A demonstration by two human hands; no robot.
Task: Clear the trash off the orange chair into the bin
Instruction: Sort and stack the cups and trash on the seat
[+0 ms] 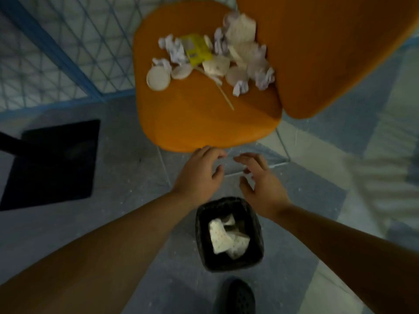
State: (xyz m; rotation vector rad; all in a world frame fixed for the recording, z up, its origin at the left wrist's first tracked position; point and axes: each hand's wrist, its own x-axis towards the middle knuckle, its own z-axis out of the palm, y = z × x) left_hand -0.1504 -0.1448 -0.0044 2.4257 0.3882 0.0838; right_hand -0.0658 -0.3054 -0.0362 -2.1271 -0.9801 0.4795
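The orange chair (199, 123) stands ahead of me, its seat heaped with trash: crumpled white paper (247, 53), a yellow packet (197, 49), a round white lid (158, 78) and a thin stick (224, 96). A small black bin (256, 252) sits on the floor below my hands, with crumpled white paper (226, 239) inside. My left hand (199, 173) and my right hand (260, 180) hover side by side between the bin and the chair's front edge. Both have loosely spread fingers and hold nothing.
A blue wire fence (56, 53) runs along the left behind the chair. A black flat base (52, 164) lies on the floor to the left. My dark shoe (238, 298) is just below the bin. The chair's thin metal legs (283, 143) stand near my right hand.
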